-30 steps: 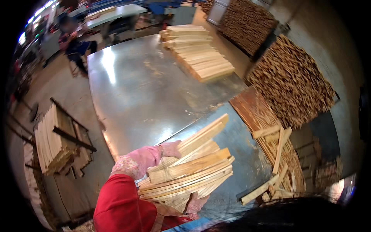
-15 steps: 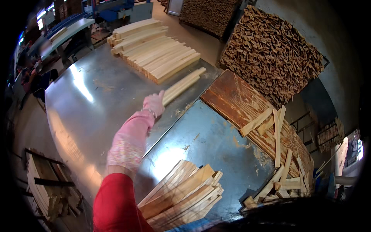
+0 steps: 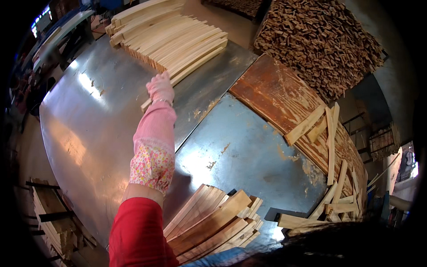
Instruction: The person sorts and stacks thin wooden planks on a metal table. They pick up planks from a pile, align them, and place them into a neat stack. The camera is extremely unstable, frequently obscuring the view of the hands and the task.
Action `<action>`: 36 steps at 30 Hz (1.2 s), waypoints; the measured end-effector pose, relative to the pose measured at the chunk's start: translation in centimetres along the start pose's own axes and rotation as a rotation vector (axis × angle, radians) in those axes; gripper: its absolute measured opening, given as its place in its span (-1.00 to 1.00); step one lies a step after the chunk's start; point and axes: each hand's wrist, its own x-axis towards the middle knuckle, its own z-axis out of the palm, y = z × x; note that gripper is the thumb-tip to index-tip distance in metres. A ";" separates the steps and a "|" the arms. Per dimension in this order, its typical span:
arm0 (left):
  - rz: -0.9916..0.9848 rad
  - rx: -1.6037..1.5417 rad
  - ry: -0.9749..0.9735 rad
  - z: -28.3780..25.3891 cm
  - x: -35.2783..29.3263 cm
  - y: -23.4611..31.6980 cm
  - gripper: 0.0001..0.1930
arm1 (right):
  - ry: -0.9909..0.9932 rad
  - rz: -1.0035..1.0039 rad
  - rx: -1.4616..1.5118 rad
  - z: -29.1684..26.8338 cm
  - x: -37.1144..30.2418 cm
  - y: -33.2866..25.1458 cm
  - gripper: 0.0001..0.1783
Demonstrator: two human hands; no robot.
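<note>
Gripping a wooden stick (image 3: pixel 191 70) near its left end, the left hand (image 3: pixel 160 88) is curled closed around it (how the right hand stands, I cannot tell), and the stick lies along the near side of the big stack (image 3: pixel 171 38). The shiny table (image 3: pixel 102 138) runs wide to the hand's left, out to its rim, and more room spreads over the bluish sheet (image 3: pixel 249 138) between the hand and the loose bundle (image 3: pixel 213 222) low in view. A worn brown board (image 3: pixel 275 89) borders that sheet on the right, scrap sticks (image 3: pixel 331 142) crossing its edge.
</note>
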 end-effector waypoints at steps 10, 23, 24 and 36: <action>0.261 -0.288 -0.097 -8.5 -12.6 -7.6 -0.67 | 0.039 -0.090 -0.003 -1.8 -3.1 0.9 -0.07; 0.269 -1.506 -0.832 -7.4 -53.0 -26.5 0.00 | 0.072 -0.028 -0.330 0.2 -12.0 -2.9 -0.14; 0.211 -1.587 -0.849 -8.9 -52.6 -27.0 0.01 | 0.012 -0.085 -0.228 0.9 -12.9 -3.7 -0.21; 0.176 -1.314 -0.844 -11.1 -48.3 -36.3 -0.15 | -0.492 -0.302 -0.437 2.5 -11.2 4.3 0.13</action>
